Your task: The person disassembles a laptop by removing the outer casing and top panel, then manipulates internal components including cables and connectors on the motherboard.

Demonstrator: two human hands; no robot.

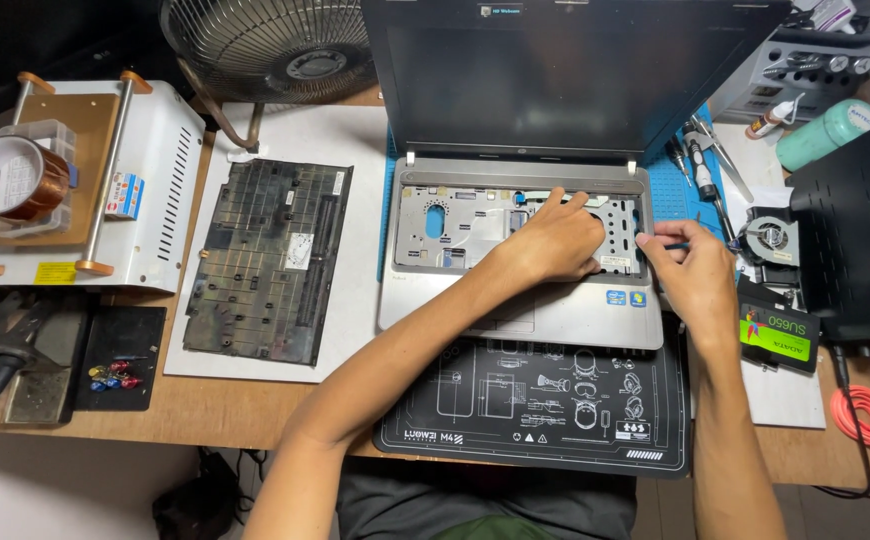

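Laptop [520, 300] with the keyboard taken out sits open in the middle of the tabletop [255, 415], its dark screen cut off by the top edge of the view. The bare metal tray under the missing keyboard shows holes and small parts, but they are too small to tell apart. The left hand [552, 240] lies flat on this tray, fingers [567, 200] together and stretched toward the hinge side; what is under the palm is hidden. The right hand [695, 270] is at the right edge of the laptop, its fingers closed on a thin dark tool [677, 245], maybe a screwdriver; only a short piece of the tool shows and its tip cannot be seen.

The removed keyboard [267, 262] lies face down on a white sheet to the left of the laptop. A black mat with white drawings [535, 410] is under the front of the laptop, partly covered by both forearms. Just beside the right wrist is a small black drive with a green label [777, 338], and behind it a small cooling fan [770, 238]. At far left stands a white machine [150, 185] with a roll of brown tape [5, 178] on it. A desk fan [270, 45] at the top is cut off.
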